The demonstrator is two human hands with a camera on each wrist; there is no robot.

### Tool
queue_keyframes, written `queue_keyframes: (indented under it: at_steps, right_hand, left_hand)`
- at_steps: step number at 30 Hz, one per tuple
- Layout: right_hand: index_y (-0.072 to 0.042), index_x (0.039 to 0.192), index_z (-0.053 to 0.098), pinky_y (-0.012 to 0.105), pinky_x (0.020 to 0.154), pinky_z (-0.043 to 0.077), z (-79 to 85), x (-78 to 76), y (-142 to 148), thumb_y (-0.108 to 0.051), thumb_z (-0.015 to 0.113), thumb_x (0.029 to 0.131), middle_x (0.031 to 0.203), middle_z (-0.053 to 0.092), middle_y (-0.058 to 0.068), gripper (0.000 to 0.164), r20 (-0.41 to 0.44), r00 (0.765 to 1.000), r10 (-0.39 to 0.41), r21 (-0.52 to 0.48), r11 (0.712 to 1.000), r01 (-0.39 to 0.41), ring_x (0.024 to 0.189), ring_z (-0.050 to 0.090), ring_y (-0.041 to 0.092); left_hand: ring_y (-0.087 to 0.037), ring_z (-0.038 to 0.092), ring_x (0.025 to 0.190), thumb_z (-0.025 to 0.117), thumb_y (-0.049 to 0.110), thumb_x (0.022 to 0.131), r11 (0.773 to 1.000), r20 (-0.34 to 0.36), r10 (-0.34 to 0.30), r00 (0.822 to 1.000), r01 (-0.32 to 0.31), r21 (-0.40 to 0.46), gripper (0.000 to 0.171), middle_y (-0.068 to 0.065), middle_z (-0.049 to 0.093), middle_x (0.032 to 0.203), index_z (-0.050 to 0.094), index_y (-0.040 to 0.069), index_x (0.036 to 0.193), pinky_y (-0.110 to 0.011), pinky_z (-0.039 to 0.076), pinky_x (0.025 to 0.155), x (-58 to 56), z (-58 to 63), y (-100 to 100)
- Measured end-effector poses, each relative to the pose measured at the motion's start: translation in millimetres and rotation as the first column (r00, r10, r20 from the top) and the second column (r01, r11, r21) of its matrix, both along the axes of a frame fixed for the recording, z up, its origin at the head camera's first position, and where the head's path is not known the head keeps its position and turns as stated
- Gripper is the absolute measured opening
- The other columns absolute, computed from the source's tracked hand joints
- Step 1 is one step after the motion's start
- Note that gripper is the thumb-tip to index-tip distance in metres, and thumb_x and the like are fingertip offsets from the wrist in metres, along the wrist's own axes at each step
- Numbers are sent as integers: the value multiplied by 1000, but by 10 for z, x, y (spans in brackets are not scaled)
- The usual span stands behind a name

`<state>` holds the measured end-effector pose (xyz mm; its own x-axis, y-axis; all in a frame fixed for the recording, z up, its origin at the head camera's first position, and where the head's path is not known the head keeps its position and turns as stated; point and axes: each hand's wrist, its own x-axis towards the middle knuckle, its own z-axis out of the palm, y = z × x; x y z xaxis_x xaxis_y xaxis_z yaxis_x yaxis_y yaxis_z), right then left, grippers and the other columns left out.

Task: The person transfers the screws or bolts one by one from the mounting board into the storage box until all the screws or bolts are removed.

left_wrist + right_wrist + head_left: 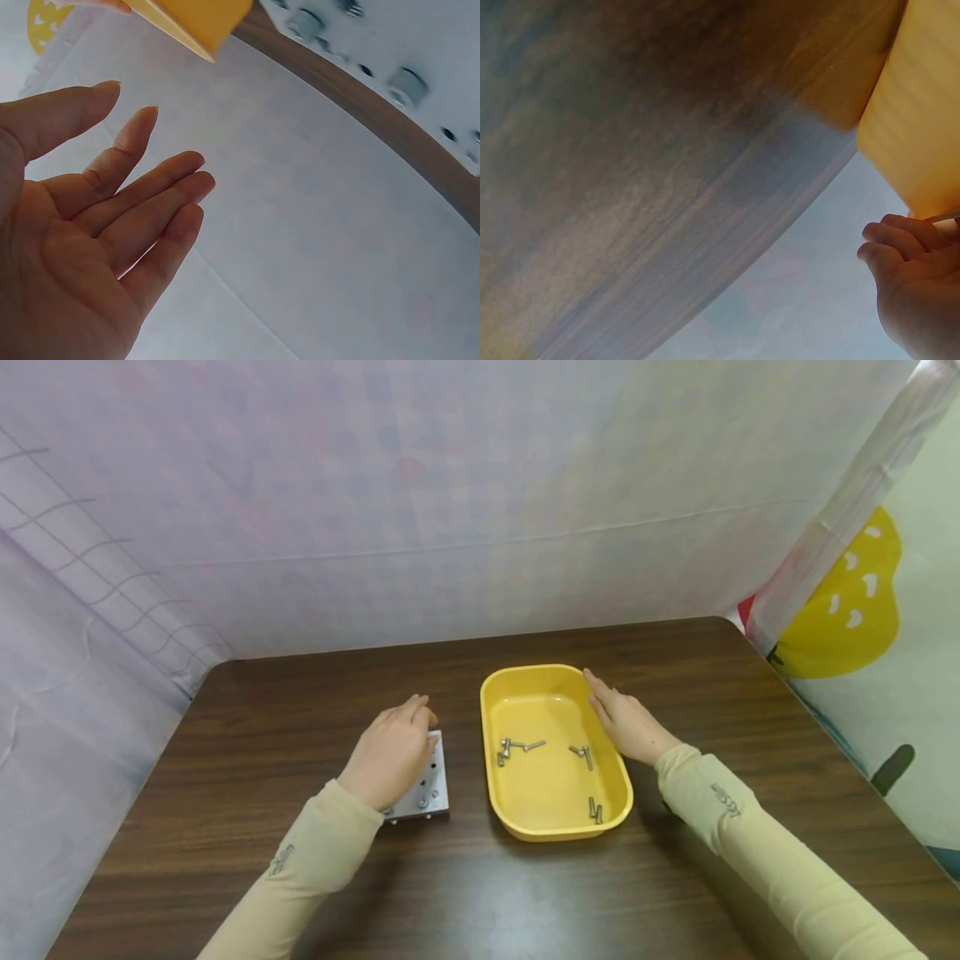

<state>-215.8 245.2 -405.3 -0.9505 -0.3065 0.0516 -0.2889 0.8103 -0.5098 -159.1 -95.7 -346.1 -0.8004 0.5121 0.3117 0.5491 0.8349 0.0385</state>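
Note:
My left hand (pixel 392 756) hovers over a silver metal plate (pixel 438 777) with holes, covering much of it. In the left wrist view the fingers are loosely bent and apart from the thumb, with nothing between them. Screws (pixel 409 86) stand in the plate. To the right is a yellow plastic tray (pixel 540 785) with several loose metal screws (pixel 592 807) in it. My right hand (pixel 630 722) holds the tray's right rim near the far corner, thumb on the inner side. From the right wrist view, bent fingers (pixel 896 244) meet the rim from outside.
Both things stand on a dark wood-grain table (pixel 300 693). A pale cloth curtain (pixel 450 510) hangs along its far edge, and more cloth hangs at the left. On the right, the cloth has a yellow fruit print (pixel 847 602).

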Motion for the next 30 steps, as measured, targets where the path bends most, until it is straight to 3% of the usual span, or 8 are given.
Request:
queue_keyframes:
  at_steps: [12,19,30]
  right_hand:
    - [5,154,18,62,118,21,6,21,-19,-10,36,106,149,32,36,53,-15,1000,5,-16,1000,-6,138,33,51]
    - [5,154,18,61,119,20,13,13,2,-11,36,107,151,32,33,53,4,1000,0,1,1000,0,140,32,49]
    - [3,155,16,62,118,21,19,23,28,-13,35,107,151,30,34,53,25,1000,-10,5,1000,10,140,29,52]
  left_hand:
    - [-35,61,121,74,11,87,1000,2,23,1000,-23,-20,25,-25,64,125,66,-6,104,-47,53,100,122,-177,-201]
    - [-37,64,115,72,11,88,999,24,30,999,-31,24,24,-25,65,124,67,-5,104,-50,55,94,199,-288,-233]
    - [-38,66,109,73,14,88,999,27,-38,999,38,28,25,-26,66,119,67,-6,102,-50,54,97,255,-376,-137]
